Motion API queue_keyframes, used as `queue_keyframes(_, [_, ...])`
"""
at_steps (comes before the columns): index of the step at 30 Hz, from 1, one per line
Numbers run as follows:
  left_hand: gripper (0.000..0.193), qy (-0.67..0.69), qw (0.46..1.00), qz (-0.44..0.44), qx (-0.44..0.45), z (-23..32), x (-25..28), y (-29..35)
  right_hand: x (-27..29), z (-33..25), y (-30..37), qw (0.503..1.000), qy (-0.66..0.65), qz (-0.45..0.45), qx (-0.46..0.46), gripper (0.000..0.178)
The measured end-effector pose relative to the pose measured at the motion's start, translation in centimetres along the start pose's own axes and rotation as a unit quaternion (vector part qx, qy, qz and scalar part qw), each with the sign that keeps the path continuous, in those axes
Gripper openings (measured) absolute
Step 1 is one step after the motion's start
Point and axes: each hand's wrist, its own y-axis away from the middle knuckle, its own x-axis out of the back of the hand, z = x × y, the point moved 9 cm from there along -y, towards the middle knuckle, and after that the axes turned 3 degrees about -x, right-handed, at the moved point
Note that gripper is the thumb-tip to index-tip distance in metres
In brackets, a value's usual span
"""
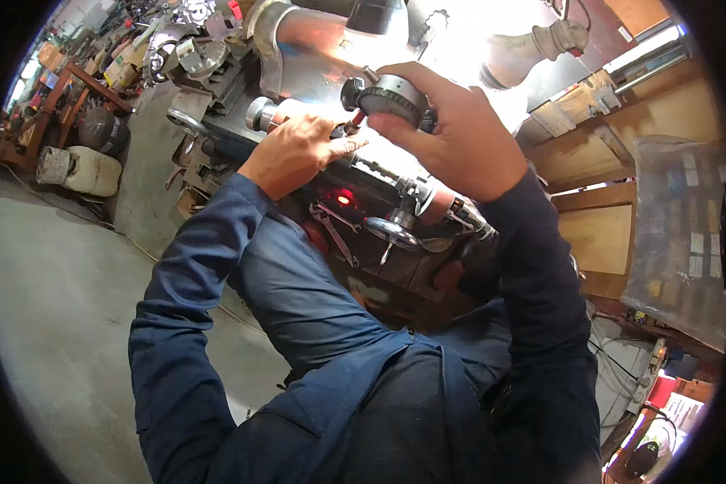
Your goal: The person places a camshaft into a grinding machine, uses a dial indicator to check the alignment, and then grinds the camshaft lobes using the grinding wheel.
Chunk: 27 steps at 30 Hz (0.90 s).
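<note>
Both my hands are at a machine tool [226,121] under a bright lamp. My right hand [468,141] grips a round dark dial [391,98] with a graduated rim, its fingers wrapped over the far side. A black knob [352,93] sticks out beside the dial. My left hand [298,149] is closed just left of the dial, thumb and forefinger together near a small red-tipped part; what they pinch, if anything, is hidden. Below the hands is a chrome handwheel [391,232] on a shaft.
Wrenches [335,232] hang beside a glowing red lamp [344,198] on the machine's front. Another handwheel [187,123] juts out at left. A pale canister [89,171] and cluttered shelves stand further left. A clear plastic sheet [673,226] hangs at right by wooden panels.
</note>
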Motion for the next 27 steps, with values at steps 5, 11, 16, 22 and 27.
queue_keyframes(5, [0.026, -0.022, 0.999, 0.036, -0.008, 0.4, 0.0, -0.5, -0.5, -0.4, -0.4, 0.997, 0.055, 0.021, 0.043, 0.051])
queue_keyframes(11, [0.036, -0.003, 0.999, 0.049, 0.0, -0.5, -0.6, 0.2, 0.6, 3.3, -0.1, 0.998, 0.038, -0.016, -0.038, 0.048])
queue_keyframes(16, [0.05, 0.087, 0.986, 0.139, 0.035, -2.3, 0.0, 1.4, 0.3, 5.6, 1.2, 1.0, 0.025, -0.003, -0.012, 0.048])
queue_keyframes(22, [0.06, 0.213, 0.976, 0.005, 0.05, -3.8, 0.0, -2.3, -0.6, 9.4, 3.4, 0.991, -0.026, 0.098, -0.089, 0.057])
queue_keyframes(27, [0.064, 0.141, 0.989, 0.031, 0.022, -2.8, 1.5, -2.3, -1.6, 9.6, 4.0, 0.987, -0.108, 0.098, -0.07, 0.055])
